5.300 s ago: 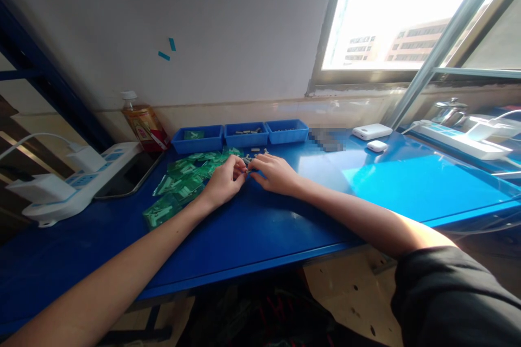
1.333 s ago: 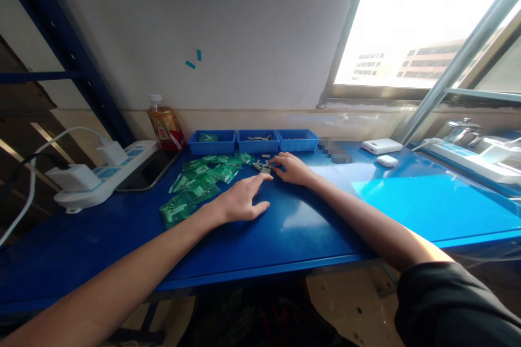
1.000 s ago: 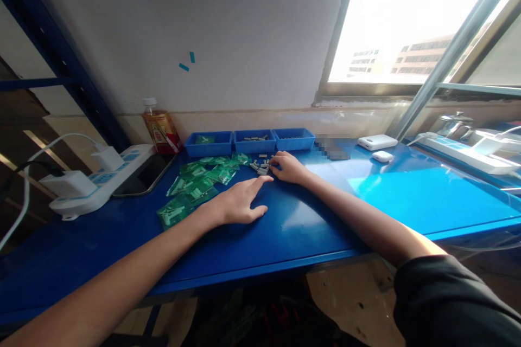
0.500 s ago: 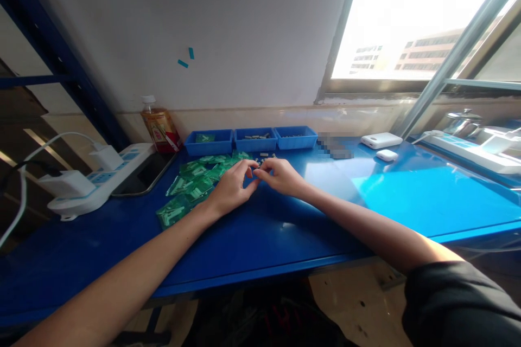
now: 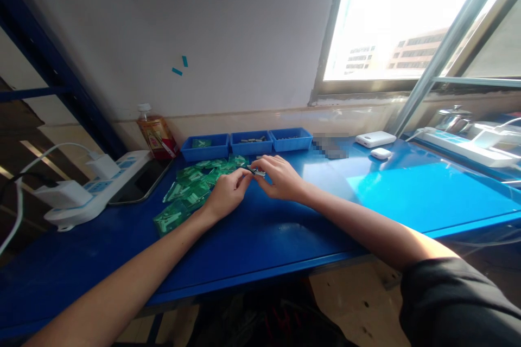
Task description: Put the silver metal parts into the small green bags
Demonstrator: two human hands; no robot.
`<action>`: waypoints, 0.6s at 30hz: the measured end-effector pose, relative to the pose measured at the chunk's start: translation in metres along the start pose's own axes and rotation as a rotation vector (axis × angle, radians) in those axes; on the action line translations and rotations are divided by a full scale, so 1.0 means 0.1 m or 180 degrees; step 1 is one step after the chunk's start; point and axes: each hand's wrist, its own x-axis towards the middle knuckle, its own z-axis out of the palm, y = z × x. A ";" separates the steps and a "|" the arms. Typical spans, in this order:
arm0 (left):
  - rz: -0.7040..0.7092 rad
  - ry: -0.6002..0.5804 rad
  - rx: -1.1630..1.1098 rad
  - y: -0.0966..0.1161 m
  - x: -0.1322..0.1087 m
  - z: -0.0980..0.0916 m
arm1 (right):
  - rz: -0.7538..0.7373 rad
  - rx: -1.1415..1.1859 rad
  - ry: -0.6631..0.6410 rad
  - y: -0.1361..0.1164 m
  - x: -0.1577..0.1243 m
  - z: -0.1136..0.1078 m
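Over the table, my left hand (image 5: pixel 228 191) and my right hand (image 5: pixel 280 178) meet fingertip to fingertip. Between them is a small silvery part (image 5: pixel 259 173) with a darker edge on its left; its exact kind is too small to make out. My right thumb and fingers pinch the silvery part. The left thumb and forefinger are closed at its dark end. Left of my hands lie several green plastic bags (image 5: pixel 197 192) with pale small pieces inside. Behind the hands stand a blue bin with a green bag (image 5: pixel 201 143), a blue bin with metal pieces (image 5: pixel 254 140), and a third blue bin (image 5: pixel 291 143).
On the left are a power strip (image 5: pixel 100 187) with plugs, a dark phone (image 5: pixel 140 183) and a drink bottle (image 5: pixel 157 133). To the right sit a white power bank (image 5: pixel 375 139), a small white case (image 5: pixel 381 153) and another power strip (image 5: pixel 464 146). A wall stands behind the blue table (image 5: pixel 252 249).
The small silvery part now shows between my fingertips. My hands have drawn slightly apart, the left one a little to the left. The whole view has shifted slightly.
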 end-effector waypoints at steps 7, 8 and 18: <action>0.0034 -0.0153 -0.0083 0.00 0.00 -0.01 | -0.0121 -0.0018 -0.0092 0.02 0.00 0.02; 0.0038 -0.0131 -0.0067 0.00 0.00 -0.01 | -0.0055 0.0047 -0.0079 0.02 0.00 0.03; 0.0392 0.0280 0.0440 -0.01 0.00 -0.03 | 0.0574 0.0809 0.0059 0.00 0.01 0.14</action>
